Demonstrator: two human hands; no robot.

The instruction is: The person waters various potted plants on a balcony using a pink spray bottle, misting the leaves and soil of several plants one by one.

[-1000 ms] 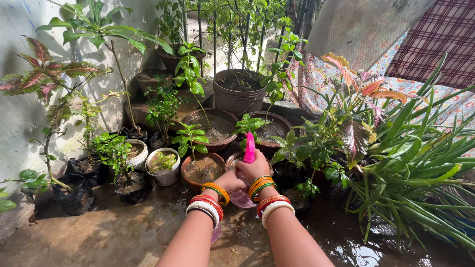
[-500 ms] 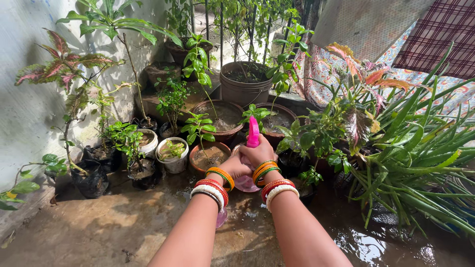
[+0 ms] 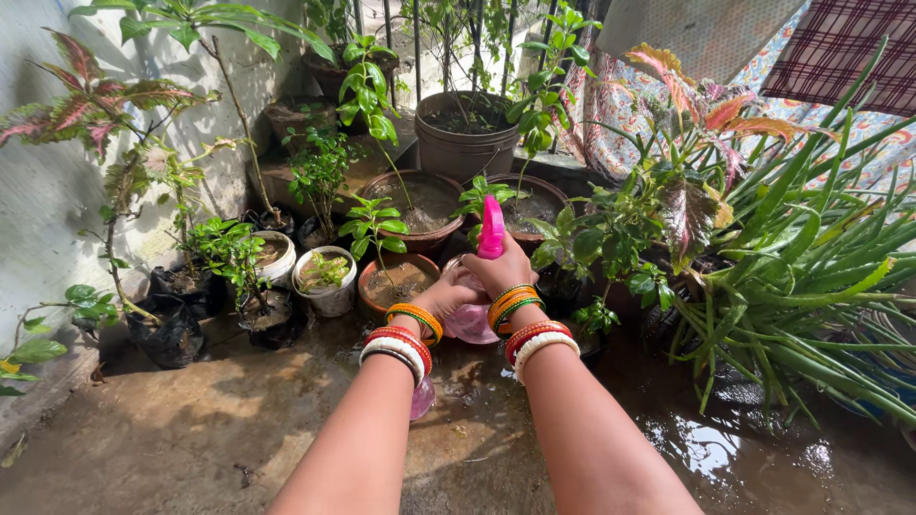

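Both my hands hold a pink spray bottle out in front of me. My right hand wraps the neck just under the bright pink spray head. My left hand cups the clear pink body from the left side. Both wrists carry stacks of red, white, orange and green bangles. The nozzle points away from me toward a small brown clay pot with a thin green seedling, and toward larger clay pots behind it.
Potted plants crowd the back: a white pot, black grow bags at the left wall, a big grey pot. A spiky aloe and red-leaved plant fill the right. The concrete floor is wet, with a puddle.
My hands and the bottle have risen slightly and moved a little farther toward the pots. The view has shifted a bit; my grip looks the same.
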